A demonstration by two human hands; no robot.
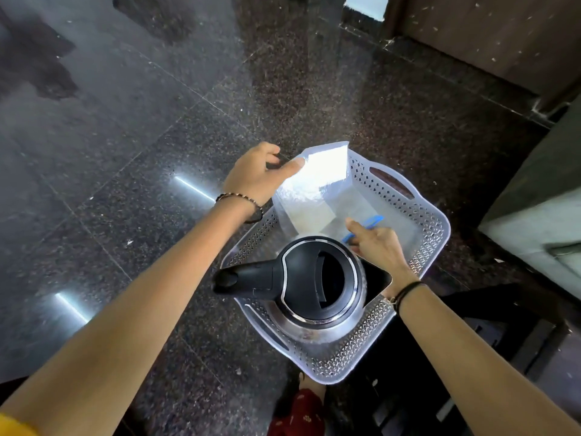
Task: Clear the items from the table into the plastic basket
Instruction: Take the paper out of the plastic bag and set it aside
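Observation:
A pale perforated plastic basket (421,215) sits on the dark floor. Inside its near end stands a steel electric kettle (317,287) with a black lid and handle pointing left. A clear plastic bag (314,190) holding white contents stands tilted in the far end. My left hand (257,174) pinches the bag's upper left corner at the basket's far left rim. My right hand (374,243) is inside the basket, right of the kettle, its fingers closed on a blue object (372,222), partly hidden by the hand.
Dark polished granite floor (141,152) surrounds the basket, with bright light reflections on the left. A brown cabinet or door (487,36) stands at the back right. A grey counter edge (534,215) is on the right. Red patterned cloth (298,413) shows at the bottom.

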